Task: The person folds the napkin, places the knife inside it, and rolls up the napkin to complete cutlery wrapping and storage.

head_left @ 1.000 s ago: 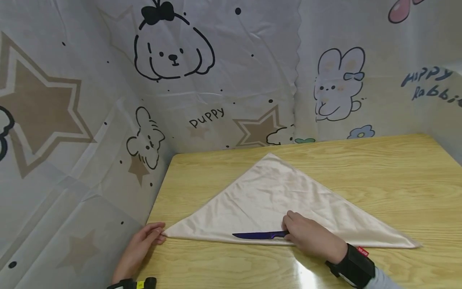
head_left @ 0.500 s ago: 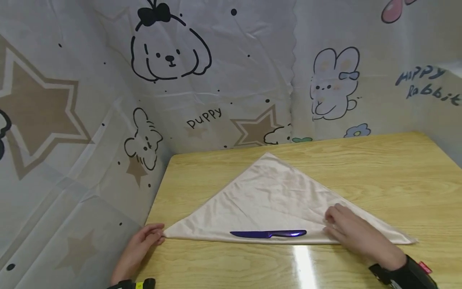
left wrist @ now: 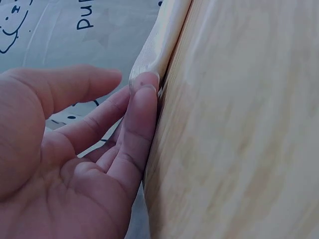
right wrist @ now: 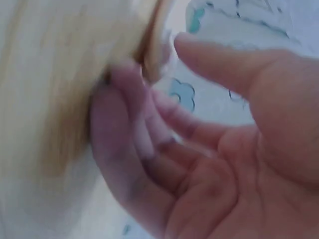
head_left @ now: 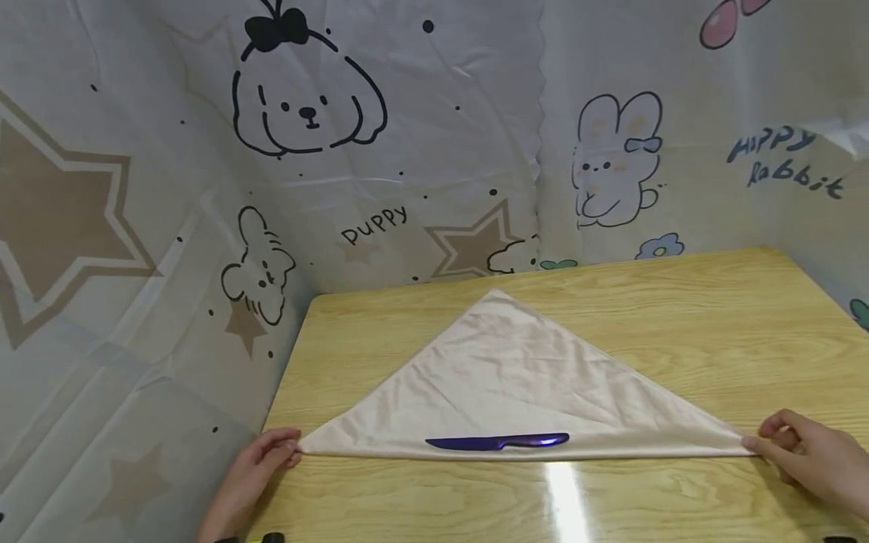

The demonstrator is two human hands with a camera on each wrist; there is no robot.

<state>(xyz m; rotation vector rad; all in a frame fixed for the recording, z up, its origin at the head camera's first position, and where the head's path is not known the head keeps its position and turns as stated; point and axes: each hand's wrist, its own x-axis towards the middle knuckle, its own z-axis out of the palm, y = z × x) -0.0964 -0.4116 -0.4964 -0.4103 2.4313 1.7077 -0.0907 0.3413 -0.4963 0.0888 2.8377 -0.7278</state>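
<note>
On the table lies a pale satin cloth (head_left: 516, 369) in a triangle, its long side nearest me and its peak pointing away. A shiny blue-purple knife (head_left: 497, 442) rests along that long side, blade to the left. At the cloth's left corner my left hand (head_left: 254, 471) touches the tip with its fingertips; in the left wrist view the thumb (left wrist: 94, 82) stands apart from them. My right hand (head_left: 811, 456) is at the right corner. Its thumb (right wrist: 214, 59) and fingers straddle that corner with a gap between them, blurred in the right wrist view.
The wood-grain table (head_left: 421, 498) has a printed curtain (head_left: 434, 151) with cartoon animals and stars behind it and along its left side. A bright light reflection falls on the table's front part, right of the middle.
My right hand has let go of the knife's handle and moved right to the cloth's right corner. The knife stays on the cloth. My left hand remains at the left corner.
</note>
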